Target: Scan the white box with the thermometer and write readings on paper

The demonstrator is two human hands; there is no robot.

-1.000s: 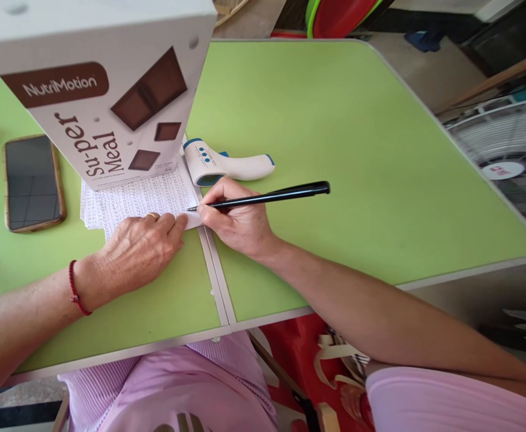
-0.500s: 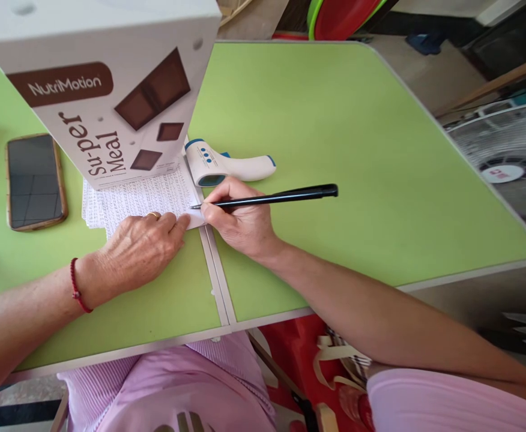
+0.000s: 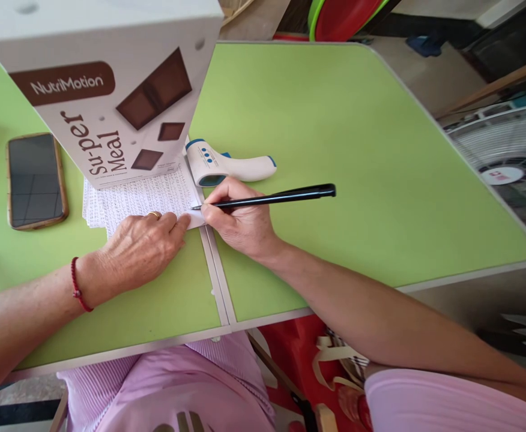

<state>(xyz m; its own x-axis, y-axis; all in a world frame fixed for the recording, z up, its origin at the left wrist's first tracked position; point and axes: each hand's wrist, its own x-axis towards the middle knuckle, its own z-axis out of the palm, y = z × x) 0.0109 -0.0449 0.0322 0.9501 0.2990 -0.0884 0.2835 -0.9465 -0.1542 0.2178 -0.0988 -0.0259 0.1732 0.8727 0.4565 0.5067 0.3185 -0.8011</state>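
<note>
Sheets of paper (image 3: 148,201) covered in dense handwriting lie on the green table, partly hidden by a tall white box (image 3: 132,78) marked NutriMotion. My left hand (image 3: 143,249) rests palm down on the lower edge of the sheets, holding nothing, with a ring and a red cord bracelet (image 3: 77,285). Between the thumb and fingers of my right hand (image 3: 240,222) is a slim black pen (image 3: 285,196), its tip at the paper near the right end of a line. Just behind that hand lies a white and blue infrared thermometer (image 3: 227,165).
A phone (image 3: 36,181) in a brown-edged case lies left of the box. The table (image 3: 335,132) has a seam beside the papers and a pale rim. Beyond its right edge stands a fan (image 3: 506,162). Red and green basins (image 3: 344,21) are at the back.
The pen has tilted very slightly, its back end shifting a little left. Both hands stay in nearly the same place on the paper.
</note>
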